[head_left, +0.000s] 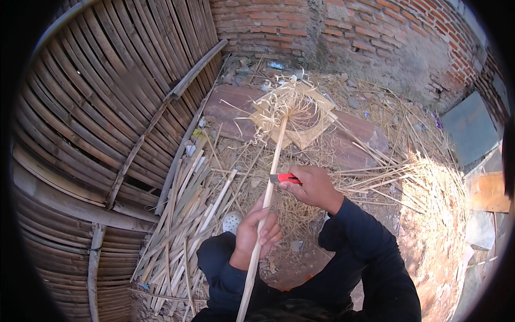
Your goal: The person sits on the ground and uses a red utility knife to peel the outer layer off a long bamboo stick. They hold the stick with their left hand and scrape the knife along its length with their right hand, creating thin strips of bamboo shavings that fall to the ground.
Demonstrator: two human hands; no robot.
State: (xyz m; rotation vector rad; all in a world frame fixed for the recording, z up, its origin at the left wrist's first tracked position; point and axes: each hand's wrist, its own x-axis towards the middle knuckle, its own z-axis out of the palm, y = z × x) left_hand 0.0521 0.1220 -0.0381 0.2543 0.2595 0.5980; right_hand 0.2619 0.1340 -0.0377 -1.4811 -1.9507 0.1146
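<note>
My left hand grips a long pale bamboo stick near its lower half, holding it slanted up and away from me. My right hand is closed on a red-handled knife, whose blade lies against the stick just above my left hand. The stick's far end carries a bunch of curled shavings. Both forearms wear dark sleeves.
A woven bamboo wall curves along the left. Cut bamboo strips lie heaped on the ground by my left knee. Flat reddish stones, straw litter and a brick wall lie ahead. Boards lean at the right.
</note>
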